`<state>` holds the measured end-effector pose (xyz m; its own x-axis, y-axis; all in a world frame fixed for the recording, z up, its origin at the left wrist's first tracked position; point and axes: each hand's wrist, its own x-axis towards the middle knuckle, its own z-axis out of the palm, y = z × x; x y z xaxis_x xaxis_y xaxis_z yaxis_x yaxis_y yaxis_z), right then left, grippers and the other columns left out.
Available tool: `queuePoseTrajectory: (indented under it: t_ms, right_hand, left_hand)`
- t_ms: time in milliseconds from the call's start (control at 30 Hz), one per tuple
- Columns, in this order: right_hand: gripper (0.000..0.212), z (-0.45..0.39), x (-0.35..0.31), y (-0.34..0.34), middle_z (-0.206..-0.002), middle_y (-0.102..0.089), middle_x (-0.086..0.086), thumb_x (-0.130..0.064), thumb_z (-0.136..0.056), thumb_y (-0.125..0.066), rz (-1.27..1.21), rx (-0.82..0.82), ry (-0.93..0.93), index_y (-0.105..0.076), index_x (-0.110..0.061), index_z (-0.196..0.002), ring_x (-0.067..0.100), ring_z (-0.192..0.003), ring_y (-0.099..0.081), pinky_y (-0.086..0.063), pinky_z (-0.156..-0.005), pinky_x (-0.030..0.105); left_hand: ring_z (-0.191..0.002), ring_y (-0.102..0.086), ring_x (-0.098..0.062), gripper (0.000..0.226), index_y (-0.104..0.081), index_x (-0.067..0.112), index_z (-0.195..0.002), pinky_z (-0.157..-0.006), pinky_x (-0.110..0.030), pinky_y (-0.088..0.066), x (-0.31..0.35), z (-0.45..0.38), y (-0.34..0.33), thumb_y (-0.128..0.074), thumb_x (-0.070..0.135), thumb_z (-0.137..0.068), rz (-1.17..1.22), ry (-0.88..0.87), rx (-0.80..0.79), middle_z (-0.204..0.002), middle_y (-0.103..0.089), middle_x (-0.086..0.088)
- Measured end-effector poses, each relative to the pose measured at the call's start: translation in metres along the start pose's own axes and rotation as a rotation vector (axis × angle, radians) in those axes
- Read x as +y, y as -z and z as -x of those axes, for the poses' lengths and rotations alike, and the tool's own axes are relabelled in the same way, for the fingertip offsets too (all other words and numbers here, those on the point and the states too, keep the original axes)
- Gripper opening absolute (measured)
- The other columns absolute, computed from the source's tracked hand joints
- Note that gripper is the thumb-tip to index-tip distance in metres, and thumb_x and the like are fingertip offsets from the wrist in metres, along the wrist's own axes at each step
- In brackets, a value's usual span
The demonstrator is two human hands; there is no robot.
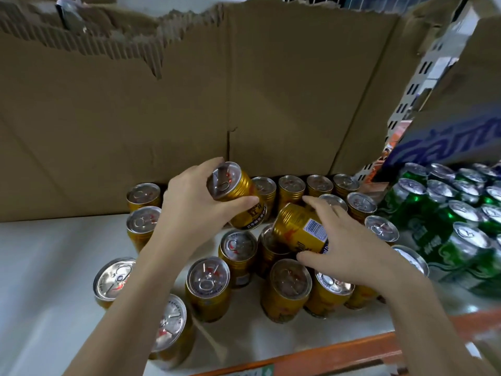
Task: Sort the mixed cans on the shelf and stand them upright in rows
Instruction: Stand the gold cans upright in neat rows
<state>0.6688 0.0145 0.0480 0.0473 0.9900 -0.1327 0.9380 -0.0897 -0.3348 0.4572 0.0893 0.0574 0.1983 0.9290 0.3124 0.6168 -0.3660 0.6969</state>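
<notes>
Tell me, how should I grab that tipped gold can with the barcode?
Probably round its middle, from above and the right. The barcode can lies tilted across upright cans, so its side is the free part. The right hand already wraps it there, fingers over the top, thumb under. Then turn it upright.

Torn cardboard (pixel 162 118) bkgd, white shelf (pixel 40 267)

Each hand grips tilted gold can: left hand (pixel 195 210), right hand (pixel 349 248).

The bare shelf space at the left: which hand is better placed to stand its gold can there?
Probably the left hand: its tilted gold can is nearest that bare shelf.
</notes>
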Motion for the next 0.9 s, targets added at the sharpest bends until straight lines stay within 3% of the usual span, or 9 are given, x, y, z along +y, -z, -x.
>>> queuePoseTrajectory:
  t_ms: [100, 200, 300, 400, 500, 600, 700, 900]
  right_hand:
    - [0.091, -0.01, -0.003, 0.004, -0.145, -0.028, 0.002, -0.068, -0.075, -0.054, 0.05, -0.067, -0.008, 0.002, -0.043, -0.142, 0.024, -0.126, -0.04, -0.042, -0.096, 0.037]
    - [0.086, -0.018, -0.007, 0.005, -0.127, -0.045, -0.005, -0.072, -0.07, -0.057, 0.101, -0.009, 0.023, -0.018, -0.037, -0.138, 0.017, -0.11, -0.048, -0.045, -0.084, 0.031]
    - [0.076, -0.025, -0.004, 0.007, -0.107, -0.049, -0.009, -0.064, -0.064, -0.068, 0.013, 0.019, 0.037, -0.031, -0.036, -0.125, 0.012, -0.092, -0.052, -0.047, -0.073, 0.028]
    - [0.081, -0.031, 0.004, 0.015, -0.099, -0.05, -0.012, -0.054, -0.064, -0.074, -0.138, 0.075, 0.064, -0.024, -0.035, -0.125, 0.005, -0.083, -0.053, -0.046, -0.067, 0.021]
    - [0.091, -0.039, 0.014, 0.028, -0.105, -0.047, -0.013, -0.044, -0.065, -0.077, -0.258, 0.17, 0.106, -0.02, -0.032, -0.134, 0.006, -0.091, -0.053, -0.042, -0.075, 0.021]
    - [0.079, -0.055, 0.026, 0.04, -0.113, -0.049, -0.013, -0.034, -0.065, -0.08, -0.405, 0.221, 0.14, -0.032, -0.03, -0.128, 0.005, -0.101, -0.05, -0.038, -0.078, 0.017]
    - [0.069, -0.073, 0.031, 0.051, -0.101, -0.047, -0.025, -0.029, -0.067, -0.08, -0.407, 0.15, 0.186, -0.034, -0.035, -0.118, -0.006, -0.09, -0.048, -0.036, -0.07, 0.01]
    - [0.069, -0.102, 0.049, 0.05, -0.11, -0.057, -0.016, -0.021, -0.063, -0.084, -0.557, -0.088, 0.231, -0.045, -0.035, -0.118, 0.001, -0.102, -0.055, -0.046, -0.081, 0.021]
  left_hand:
    - [-0.115, -0.045, -0.005, 0.085, -0.042, 0.024, -0.139, -0.087, -0.018, -0.036, -0.001, -0.004, -0.002, -0.075, 0.05, -0.065, -0.016, -0.032, 0.006, -0.133, -0.052, 0.003]
    - [-0.112, -0.044, -0.003, 0.082, -0.043, 0.025, -0.137, -0.089, -0.02, -0.037, -0.002, -0.01, -0.002, -0.076, 0.048, -0.066, -0.025, -0.061, 0.006, -0.131, -0.052, 0.004]
    - [-0.113, -0.048, -0.009, 0.078, -0.045, 0.026, -0.135, -0.092, -0.026, -0.042, -0.002, -0.019, -0.002, -0.077, 0.045, -0.067, -0.035, -0.079, -0.022, -0.126, -0.053, 0.006]
    - [-0.111, -0.049, -0.011, 0.076, -0.046, 0.027, -0.132, -0.091, -0.027, -0.043, 0.001, -0.031, -0.006, -0.079, 0.043, -0.066, -0.092, -0.107, -0.073, -0.122, -0.054, 0.006]
    - [-0.11, -0.051, -0.009, 0.075, -0.051, 0.028, -0.128, -0.091, -0.025, -0.041, 0.004, -0.043, -0.013, -0.082, 0.044, -0.061, -0.141, -0.122, -0.13, -0.119, -0.056, 0.01]
    - [-0.108, -0.053, -0.009, 0.074, -0.052, 0.031, -0.124, -0.093, -0.032, -0.045, 0.008, -0.053, -0.024, -0.081, 0.049, -0.059, -0.167, -0.125, -0.234, -0.116, -0.059, 0.013]
    - [-0.11, -0.052, -0.012, 0.073, -0.05, 0.034, -0.125, -0.092, -0.033, -0.044, 0.013, -0.063, -0.035, -0.08, 0.049, -0.06, -0.259, -0.124, -0.309, -0.117, -0.058, 0.013]
    - [-0.107, -0.054, -0.015, 0.075, -0.047, 0.037, -0.125, -0.083, -0.031, -0.045, 0.018, -0.08, -0.051, -0.075, 0.061, -0.06, -0.553, -0.168, -0.445, -0.116, -0.06, 0.013]
